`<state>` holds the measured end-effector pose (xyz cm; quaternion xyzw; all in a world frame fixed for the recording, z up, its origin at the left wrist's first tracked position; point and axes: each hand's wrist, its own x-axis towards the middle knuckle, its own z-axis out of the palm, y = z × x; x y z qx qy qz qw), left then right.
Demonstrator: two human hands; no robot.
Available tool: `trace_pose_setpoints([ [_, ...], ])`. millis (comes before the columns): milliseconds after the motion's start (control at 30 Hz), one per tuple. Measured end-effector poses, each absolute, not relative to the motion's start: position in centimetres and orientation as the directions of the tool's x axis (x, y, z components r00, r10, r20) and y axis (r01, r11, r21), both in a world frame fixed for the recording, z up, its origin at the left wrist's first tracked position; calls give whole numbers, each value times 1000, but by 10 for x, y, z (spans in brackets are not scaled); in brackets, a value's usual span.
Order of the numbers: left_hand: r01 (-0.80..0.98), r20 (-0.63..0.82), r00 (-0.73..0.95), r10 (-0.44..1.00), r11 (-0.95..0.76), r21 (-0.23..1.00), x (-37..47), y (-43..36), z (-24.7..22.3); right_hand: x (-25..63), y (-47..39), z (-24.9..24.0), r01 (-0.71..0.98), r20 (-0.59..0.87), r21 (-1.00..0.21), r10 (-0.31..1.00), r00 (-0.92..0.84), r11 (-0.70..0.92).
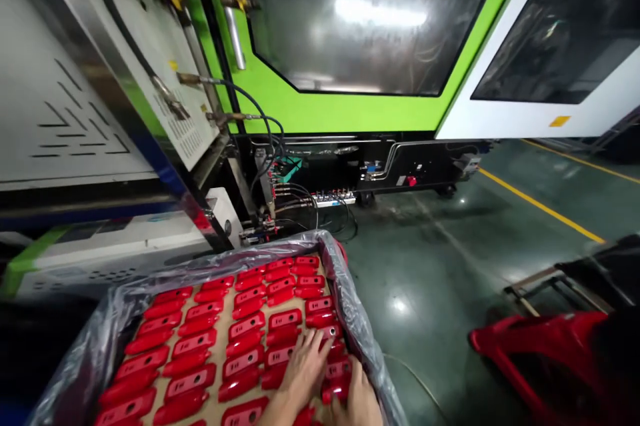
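Two hands on red parts in a lined box

The left hand (304, 367) lies flat with its fingers (311, 341) spread wide over the red parts (240, 329) near the box's right edge, touching them without gripping any. The right hand (361, 397) sits just beside it at the near right corner, its fingers curled down onto a part (336, 389); whether they grip it cannot be told. The parts lie in neat rows on a brown card sheet (220, 339) inside the box (100, 339), which is lined with a clear plastic bag (350, 309). Behind the box stands a green and white machine (350, 113) with hoses (260, 119). On the floor (440, 259) to the right lies a red frame (540, 346).
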<state>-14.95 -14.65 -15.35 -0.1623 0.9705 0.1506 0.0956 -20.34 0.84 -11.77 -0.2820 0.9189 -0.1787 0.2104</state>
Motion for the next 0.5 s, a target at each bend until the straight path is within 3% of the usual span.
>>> trace_pose_setpoints([
  [267, -261, -367, -914, -175, 944, 200, -127, -152, -125, -189, -32, -153, -417, -331, -276, -493, -805, 866],
  [400, -245, -358, -918, -169, 953, 177, -143, -159, -127, -191, -28, -147, -332, -393, -328, -447, -803, 884],
  [500, -273, -361, -913, -189, 941, 198, -153, -163, -126, -188, -8, -130, -244, -470, -460, -468, -749, 854],
])
